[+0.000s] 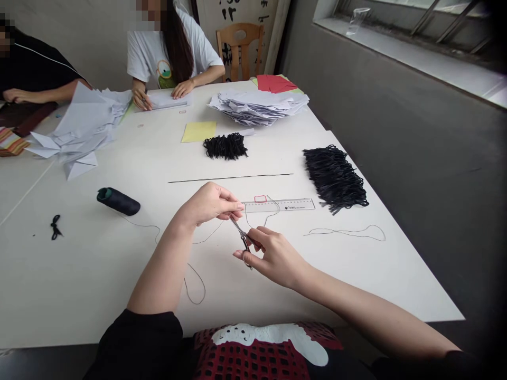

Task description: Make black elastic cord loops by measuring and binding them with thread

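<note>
Red-patterned clothing (253,365) is seen nearest, below the ruler (301,205). Left of the ruler, a spool (122,201) is laid over; thread (144,225), apparently, is pinched by the left hand (208,203) at the ruler's left end. Scissors (237,227), just nearer, are gripped by the right hand (277,256), long axis slanting, tips aimed far-left. Blades seem being lined up; steady tension is called for.

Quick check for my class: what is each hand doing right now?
Left hand: closed, fingertips pinching thin thread.
Right hand: closed around the handles of small scissors.
</note>
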A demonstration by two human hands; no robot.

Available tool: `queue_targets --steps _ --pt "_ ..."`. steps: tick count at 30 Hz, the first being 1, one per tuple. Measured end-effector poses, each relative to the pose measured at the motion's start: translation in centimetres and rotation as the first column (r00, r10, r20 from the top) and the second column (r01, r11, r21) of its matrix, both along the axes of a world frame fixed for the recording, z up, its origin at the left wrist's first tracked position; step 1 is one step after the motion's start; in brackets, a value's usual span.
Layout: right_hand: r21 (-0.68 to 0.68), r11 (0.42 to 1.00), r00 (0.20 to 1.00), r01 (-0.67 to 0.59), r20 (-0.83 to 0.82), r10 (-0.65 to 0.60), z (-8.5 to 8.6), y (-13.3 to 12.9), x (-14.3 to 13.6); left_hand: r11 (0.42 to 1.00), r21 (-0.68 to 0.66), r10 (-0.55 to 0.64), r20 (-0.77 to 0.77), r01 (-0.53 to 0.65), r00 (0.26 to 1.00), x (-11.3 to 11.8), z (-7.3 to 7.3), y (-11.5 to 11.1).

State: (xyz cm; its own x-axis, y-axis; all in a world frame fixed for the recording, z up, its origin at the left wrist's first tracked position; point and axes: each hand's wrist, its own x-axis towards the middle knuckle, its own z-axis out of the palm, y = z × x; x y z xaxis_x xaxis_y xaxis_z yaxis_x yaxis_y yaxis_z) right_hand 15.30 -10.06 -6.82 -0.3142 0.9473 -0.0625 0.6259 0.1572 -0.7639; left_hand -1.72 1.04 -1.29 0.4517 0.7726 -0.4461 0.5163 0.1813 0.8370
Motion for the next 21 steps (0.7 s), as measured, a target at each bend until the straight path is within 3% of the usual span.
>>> queue_targets --steps 21 --pt "-0.036 0.999 0.994 0.009 -0.110 -0.012 -0.52 0.72 -0.02 1.000 0.002 -0.013 0.028 0.013 1.000 -0.01 -0.19 0.04"
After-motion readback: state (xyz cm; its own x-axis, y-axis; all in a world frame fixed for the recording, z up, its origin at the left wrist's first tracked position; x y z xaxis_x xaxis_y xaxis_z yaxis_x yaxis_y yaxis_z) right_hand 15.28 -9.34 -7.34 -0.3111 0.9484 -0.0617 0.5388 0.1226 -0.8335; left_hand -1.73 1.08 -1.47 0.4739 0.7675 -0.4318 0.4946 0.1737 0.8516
